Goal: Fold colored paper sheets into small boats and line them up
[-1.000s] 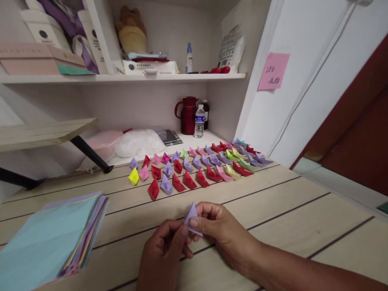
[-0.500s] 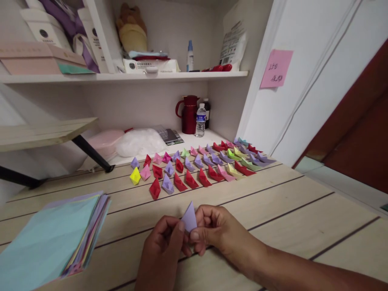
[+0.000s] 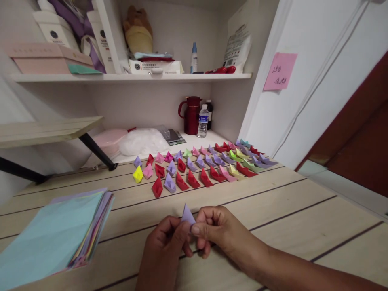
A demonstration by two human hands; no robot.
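Between my two hands, above the wooden table (image 3: 242, 218), is a small piece of folded lilac paper (image 3: 187, 215) with its pointed tip upward. My left hand (image 3: 168, 242) pinches its left side between thumb and fingers. On the right edge, the thumb and curled fingers of my right hand (image 3: 215, 228) grip it too. Its lower part is hidden behind my thumbs. Beyond my hands stand several rows of folded paper boats in red, lilac, pink, yellow and green; a red boat (image 3: 157, 187) and a lilac boat (image 3: 170, 183) are among the nearest.
A stack of coloured paper (image 3: 51, 234), light blue on top, lies at the left. Behind it is a small raised wooden shelf (image 3: 45, 131) on black legs. At the back stand a red jug (image 3: 191, 117) and a water bottle (image 3: 203, 122), beside a white plastic bag (image 3: 144, 141).
The lilac paper has tilted left, and less of it shows above my thumbs. My thumbs have come closer together. The whole view has shifted slightly.
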